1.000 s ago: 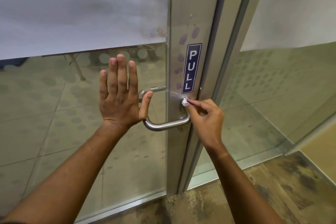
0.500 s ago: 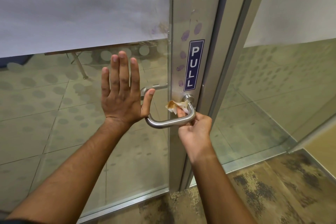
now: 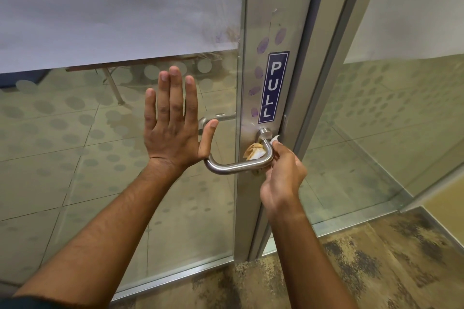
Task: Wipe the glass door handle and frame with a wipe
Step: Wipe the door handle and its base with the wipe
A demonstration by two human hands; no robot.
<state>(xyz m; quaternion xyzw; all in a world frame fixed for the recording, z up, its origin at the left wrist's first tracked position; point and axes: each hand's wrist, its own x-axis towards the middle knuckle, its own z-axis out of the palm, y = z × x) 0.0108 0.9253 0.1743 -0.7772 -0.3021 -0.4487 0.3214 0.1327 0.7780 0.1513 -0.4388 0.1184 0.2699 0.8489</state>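
Observation:
A curved steel door handle (image 3: 236,166) juts from the silver door frame (image 3: 270,20), just below a blue PULL sticker (image 3: 273,88). My right hand (image 3: 282,178) comes from below and grips a crumpled, brown-stained white wipe (image 3: 254,152), wrapped around the handle's bend near its round base. My left hand (image 3: 173,123) lies flat on the glass pane (image 3: 100,158) left of the handle, fingers straight and pointing up, thumb beside the handle's left end. Purple fingerprint smudges (image 3: 262,45) mark the frame above and beside the sticker.
A second glass panel (image 3: 389,120) with a frosted dot pattern stands to the right, past a metal post (image 3: 334,57). Frosted film covers the upper glass. Mottled brown carpet (image 3: 376,258) lies underfoot. Behind the glass are a tiled floor and a table leg (image 3: 113,85).
My right hand dropped from the handle's base below the sticker and now wraps the wipe around the handle's bend from underneath. My left hand stayed flat on the glass.

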